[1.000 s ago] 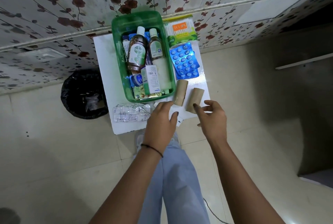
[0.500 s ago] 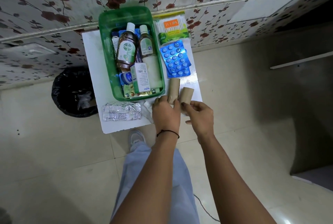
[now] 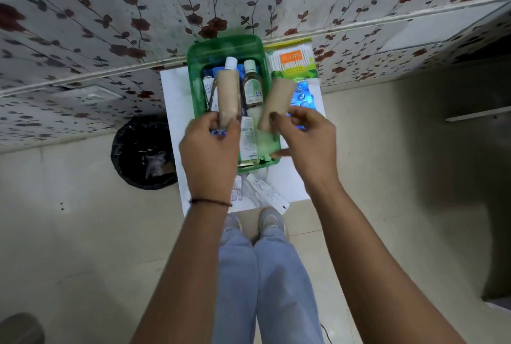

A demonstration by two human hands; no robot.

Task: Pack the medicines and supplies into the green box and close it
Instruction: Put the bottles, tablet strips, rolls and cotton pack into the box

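The green box (image 3: pixel 195 86) stands open on a small white table (image 3: pixel 172 100), with bottles (image 3: pixel 252 86) and cartons inside. My left hand (image 3: pixel 210 150) grips one tan bandage roll (image 3: pixel 228 97) above the box's left half. My right hand (image 3: pixel 307 144) grips a second tan bandage roll (image 3: pixel 276 103) over the box's right rim. A cotton bud pack (image 3: pixel 293 63) lies right of the box, with blue blister packs (image 3: pixel 304 97) partly hidden behind the right roll. A white tube (image 3: pixel 266 194) and a foil strip (image 3: pixel 237 191) lie on the table near me.
A black bin (image 3: pixel 143 152) stands on the floor left of the table. The flowered wall (image 3: pixel 110 25) rises right behind the box. My legs (image 3: pixel 262 274) and shoes are under the table's near edge. Tiled floor surrounds the table.
Both hands closed on the two tan rolls on the table and lifted them up and forward over the green box.
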